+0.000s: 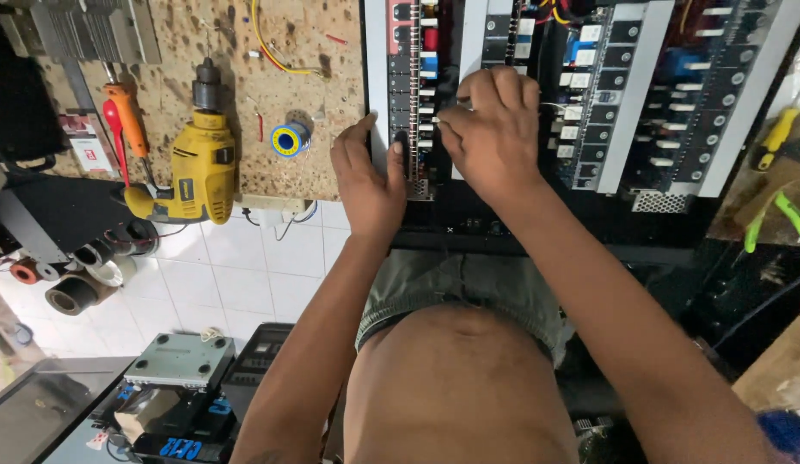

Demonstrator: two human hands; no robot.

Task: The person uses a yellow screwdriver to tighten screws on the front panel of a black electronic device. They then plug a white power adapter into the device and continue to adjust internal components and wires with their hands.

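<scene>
Both hands are working the circuit board strip (410, 94): left hand (370, 176) bracing its edge, right hand (490, 129) pinching narrowly, needing steady, light pressure.

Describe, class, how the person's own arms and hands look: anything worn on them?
Both arms are bare from shoulder to wrist, with no sleeves. The left hand and right hand wear no gloves. No watch, ring or bracelet shows. Only grey-green shorts are worn at the waist.
</scene>
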